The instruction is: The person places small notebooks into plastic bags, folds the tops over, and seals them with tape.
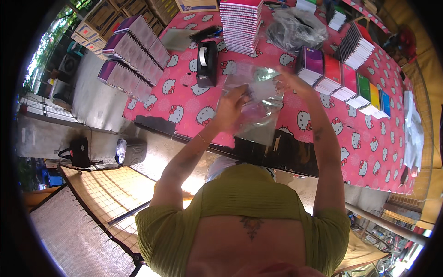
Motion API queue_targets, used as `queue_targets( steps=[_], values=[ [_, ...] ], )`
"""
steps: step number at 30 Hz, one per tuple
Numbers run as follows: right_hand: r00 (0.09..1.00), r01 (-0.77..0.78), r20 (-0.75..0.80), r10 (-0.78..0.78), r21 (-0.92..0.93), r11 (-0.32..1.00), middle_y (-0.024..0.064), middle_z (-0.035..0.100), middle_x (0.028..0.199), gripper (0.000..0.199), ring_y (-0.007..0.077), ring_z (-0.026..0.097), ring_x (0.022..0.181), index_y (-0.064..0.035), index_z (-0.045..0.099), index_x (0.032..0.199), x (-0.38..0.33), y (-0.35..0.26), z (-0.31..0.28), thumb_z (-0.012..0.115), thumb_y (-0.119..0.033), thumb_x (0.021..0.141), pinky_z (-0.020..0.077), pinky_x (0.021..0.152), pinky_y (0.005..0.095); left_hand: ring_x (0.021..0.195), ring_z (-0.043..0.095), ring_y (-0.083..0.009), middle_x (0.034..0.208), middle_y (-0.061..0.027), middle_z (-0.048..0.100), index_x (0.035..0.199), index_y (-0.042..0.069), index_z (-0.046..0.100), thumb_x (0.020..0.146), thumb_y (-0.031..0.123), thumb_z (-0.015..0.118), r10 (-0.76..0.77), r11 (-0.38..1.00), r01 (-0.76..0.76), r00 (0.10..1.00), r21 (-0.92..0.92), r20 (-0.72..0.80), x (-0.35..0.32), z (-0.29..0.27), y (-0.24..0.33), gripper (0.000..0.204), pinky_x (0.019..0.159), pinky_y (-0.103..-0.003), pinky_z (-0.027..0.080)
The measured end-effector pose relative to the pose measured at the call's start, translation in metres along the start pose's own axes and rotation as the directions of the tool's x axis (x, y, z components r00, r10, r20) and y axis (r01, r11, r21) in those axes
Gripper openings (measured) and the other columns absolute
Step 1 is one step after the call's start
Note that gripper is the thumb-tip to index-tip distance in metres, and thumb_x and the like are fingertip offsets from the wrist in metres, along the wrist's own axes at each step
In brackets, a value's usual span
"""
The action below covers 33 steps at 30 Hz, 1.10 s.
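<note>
Far left: tall piles of spiral notebooks point(134, 57) near the left side of the pink patterned tabletop point(190, 123); by judgement, prone to toppling from a knock. Next: black tape dispenser point(207, 69) with a pale roll of tape point(203, 56); possible catching of loose plastic against it through too wide a sweep leftward. Centre: left hand point(230, 110) with bent, close-set fingers, apparently pinching the left side of a clear plastic sleeve point(259, 131). Beyond: tall stack of red-covered notebooks point(240, 30). Sleeve between both hands, lower end near the chipped front edge, with pale and purplish patches too blurred to identify; likely creasing or tearing from an uneven pull, or sliding off the edge from a lost pinch. Right: right hand point(291, 83), motion-blurred, at the sleeve's upper right; grip of its fingers impossible to tell. Farther right: row of coloured notebooks point(339, 78), near the right hand; possible disarray from a careless sideways brush.
</note>
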State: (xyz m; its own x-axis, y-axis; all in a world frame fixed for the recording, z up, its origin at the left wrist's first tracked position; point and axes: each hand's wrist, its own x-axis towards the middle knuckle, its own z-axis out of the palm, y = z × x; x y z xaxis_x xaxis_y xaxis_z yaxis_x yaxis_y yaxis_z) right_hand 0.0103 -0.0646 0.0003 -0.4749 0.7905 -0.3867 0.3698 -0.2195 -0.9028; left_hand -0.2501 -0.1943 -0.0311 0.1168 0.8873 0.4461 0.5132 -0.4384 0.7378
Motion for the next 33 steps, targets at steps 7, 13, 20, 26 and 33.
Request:
queue_targets(
  steps=[7, 13, 20, 26, 33],
  values=[
    [0.833, 0.482, -0.321, -0.451, 0.021, 0.876, 0.0129, 0.056, 0.135, 0.053, 0.027, 0.056, 0.12, -0.0087, 0.063, 0.124, -0.036, 0.027, 0.03, 0.054, -0.053, 0.096, 0.0424, 0.098, 0.0414, 0.092, 0.067, -0.0379, 0.099, -0.0174, 0.069, 0.121, 0.004, 0.06, 0.091, 0.011, 0.059, -0.166, 0.981, 0.145, 0.971, -0.129, -0.174, 0.004, 0.021, -0.066, 0.031, 0.075, -0.044, 0.054],
    [0.602, 0.543, 0.039, -0.797, -0.752, 0.373, 0.0074, 0.052, 0.136, 0.022, 0.0322, 0.049, 0.124, -0.0119, 0.068, 0.099, -0.078, -0.052, 0.055, 0.074, -0.023, 0.081, 0.0383, 0.102, 0.0468, 0.074, 0.062, -0.0247, 0.081, -0.0114, 0.068, 0.1, 0.002, 0.07, 0.082, 0.015, 0.071, -0.465, 0.855, 0.515, 0.812, 0.058, -0.352, 0.046, -0.1, -0.125, 0.023, 0.072, -0.034, 0.048],
    [0.479, 0.475, -0.042, -0.877, -0.828, 0.299, 0.0023, 0.062, 0.116, 0.022, 0.0251, 0.056, 0.109, -0.0145, 0.069, 0.102, -0.075, -0.076, 0.08, 0.072, -0.024, 0.082, 0.0385, 0.096, 0.0447, 0.076, 0.063, -0.0136, 0.083, -0.0012, 0.067, 0.094, 0.008, 0.071, 0.083, 0.021, 0.071, -0.672, 0.672, 0.464, 0.71, -0.577, -0.211, 0.022, -0.088, -0.128, 0.017, 0.068, -0.033, 0.048],
    [0.565, 0.377, -0.001, -0.825, -0.889, 0.259, 0.0002, 0.066, 0.099, 0.031, 0.0216, 0.059, 0.099, -0.0138, 0.071, 0.105, -0.071, -0.073, 0.1, 0.073, -0.032, 0.08, 0.0372, 0.09, 0.0406, 0.083, 0.07, -0.0405, 0.083, -0.0187, 0.071, 0.098, 0.009, 0.072, 0.082, 0.024, 0.067, -0.49, 0.486, 0.487, 0.839, 0.725, -0.235, 0.039, -0.111, -0.086, 0.022, 0.07, -0.047, 0.056],
    [0.666, 0.366, 0.03, -0.746, -0.884, 0.291, 0.003, 0.068, 0.091, 0.038, 0.0225, 0.061, 0.094, -0.0154, 0.072, 0.108, -0.063, -0.081, 0.113, 0.074, -0.038, 0.078, 0.038, 0.087, 0.0406, 0.094, 0.06, -0.0133, 0.099, -0.0028, 0.063, 0.116, 0.004, 0.065, 0.088, -0.005, 0.064, 0.021, 0.87, 0.15, 0.941, -0.471, 0.338, 0.064, -0.074, -0.007, 0.029, 0.084, -0.03, 0.049]
  ],
)
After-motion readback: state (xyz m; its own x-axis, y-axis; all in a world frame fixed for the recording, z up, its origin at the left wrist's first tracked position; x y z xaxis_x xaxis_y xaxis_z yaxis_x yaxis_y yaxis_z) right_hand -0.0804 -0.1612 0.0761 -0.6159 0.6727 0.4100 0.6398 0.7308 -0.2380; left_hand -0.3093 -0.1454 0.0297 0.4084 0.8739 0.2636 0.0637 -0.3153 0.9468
